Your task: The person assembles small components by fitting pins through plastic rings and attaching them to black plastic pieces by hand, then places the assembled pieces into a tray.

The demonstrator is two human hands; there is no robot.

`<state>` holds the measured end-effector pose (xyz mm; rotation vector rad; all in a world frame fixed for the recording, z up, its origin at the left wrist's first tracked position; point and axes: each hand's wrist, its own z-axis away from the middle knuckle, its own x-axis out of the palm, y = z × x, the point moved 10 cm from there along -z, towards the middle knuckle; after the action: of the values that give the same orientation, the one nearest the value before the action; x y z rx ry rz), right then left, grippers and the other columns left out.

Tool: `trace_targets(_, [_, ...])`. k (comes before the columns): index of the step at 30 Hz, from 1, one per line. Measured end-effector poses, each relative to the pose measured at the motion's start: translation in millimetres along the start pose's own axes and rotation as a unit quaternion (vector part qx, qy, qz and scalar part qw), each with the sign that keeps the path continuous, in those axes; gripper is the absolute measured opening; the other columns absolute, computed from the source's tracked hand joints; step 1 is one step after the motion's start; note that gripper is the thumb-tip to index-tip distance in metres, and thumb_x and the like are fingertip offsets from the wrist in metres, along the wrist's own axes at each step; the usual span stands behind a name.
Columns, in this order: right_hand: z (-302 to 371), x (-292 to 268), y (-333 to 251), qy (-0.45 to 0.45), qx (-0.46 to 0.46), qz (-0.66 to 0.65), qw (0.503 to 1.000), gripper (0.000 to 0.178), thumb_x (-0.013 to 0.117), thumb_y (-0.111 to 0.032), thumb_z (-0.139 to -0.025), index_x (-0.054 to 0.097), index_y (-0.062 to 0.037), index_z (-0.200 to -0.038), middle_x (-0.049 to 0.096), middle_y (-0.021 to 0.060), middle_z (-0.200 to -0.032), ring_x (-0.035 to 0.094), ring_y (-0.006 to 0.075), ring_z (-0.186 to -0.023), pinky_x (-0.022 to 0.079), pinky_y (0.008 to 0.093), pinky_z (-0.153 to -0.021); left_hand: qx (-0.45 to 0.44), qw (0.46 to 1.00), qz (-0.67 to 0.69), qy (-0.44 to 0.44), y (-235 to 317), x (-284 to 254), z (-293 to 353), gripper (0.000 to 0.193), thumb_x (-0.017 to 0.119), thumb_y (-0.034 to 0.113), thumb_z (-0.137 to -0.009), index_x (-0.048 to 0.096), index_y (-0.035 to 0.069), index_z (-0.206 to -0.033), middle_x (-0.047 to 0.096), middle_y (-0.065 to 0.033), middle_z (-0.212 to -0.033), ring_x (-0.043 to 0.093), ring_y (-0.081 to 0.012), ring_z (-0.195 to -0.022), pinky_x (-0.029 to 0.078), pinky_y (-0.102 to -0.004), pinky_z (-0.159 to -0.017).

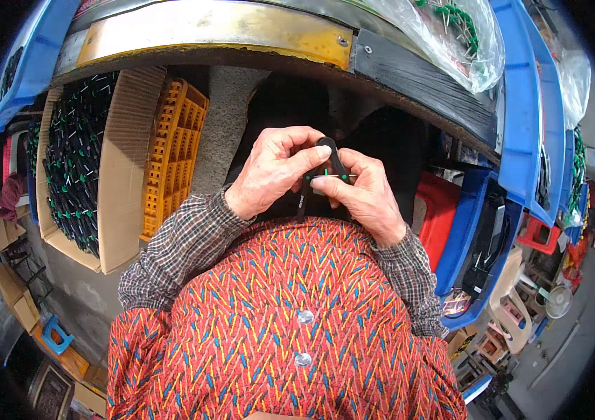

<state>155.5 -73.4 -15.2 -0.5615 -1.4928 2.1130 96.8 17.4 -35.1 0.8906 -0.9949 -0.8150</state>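
Observation:
Both of my hands meet in front of my lap around a small black looped piece (pixel 326 145), its exact kind unclear. My left hand (pixel 273 168) is closed, with thumb and fingers pinching the piece's rounded upper end. Closed on its lower right part is my right hand (pixel 367 192), the thumb pressing near a small green-ended pin (pixel 351 176). A straight black arm with pale lettering (pixel 302 203) hangs below the fingers against my red patterned apron (pixel 290 280). My fingers hide how the parts join.
A cardboard box (pixel 133 154) full of black pieces with green bits stands at left beside a yellow plastic crate (pixel 175 161). The workbench edge (pixel 213 31) crosses ahead, bearing a clear bag of green-headed pins (pixel 462 35). Blue bins (pixel 521 91) and a red stool (pixel 434 217) are at right.

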Motion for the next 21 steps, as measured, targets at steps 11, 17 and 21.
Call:
trace_targets(11, [1.1, 0.9, 20.6, -0.057, 0.128, 0.066, 0.988, 0.023, 0.069, -0.023, -0.084, 0.061, -0.0013, -0.08, 0.052, -0.0038, -0.06, 0.046, 0.0033, -0.051, 0.036, 0.0216, -0.045, -0.006, 1.0, -0.014, 0.008, -2.7, -2.8, -0.2, 0.017, 0.061, 0.017, -0.091, 0.066, 0.002, -0.098, 0.063, 0.0033, -0.078, 0.048, -0.0003, -0.056, 0.038, -0.016, -0.047])
trace_targets(17, [-4.1, 1.0, 8.3, -0.049, 0.018, 0.04, 0.998, 0.025, 0.069, -0.024, -0.084, 0.06, -0.0021, -0.076, 0.052, -0.0035, -0.06, 0.044, 0.0025, -0.049, 0.034, 0.0214, -0.043, -0.005, 1.0, -0.017, 0.004, -1.0, -2.7, -0.4, 0.018, 0.061, 0.018, -0.091, 0.066, 0.002, -0.099, 0.063, 0.0037, -0.077, 0.048, -0.0003, -0.056, 0.038, -0.0161, -0.047])
trace_targets(21, [-1.6, 2.2, 19.9, -0.064, 0.1, 0.047, 0.992, 0.026, 0.07, -0.024, -0.083, 0.059, -0.0027, -0.074, 0.051, -0.004, -0.058, 0.044, 0.0025, -0.048, 0.034, 0.0214, -0.042, -0.007, 0.999, -0.033, 0.015, -3.3, -5.6, -0.7, 0.019, 0.061, 0.018, -0.091, 0.066, 0.002, -0.099, 0.062, 0.004, -0.076, 0.048, -0.0003, -0.056, 0.038, -0.0161, -0.047])
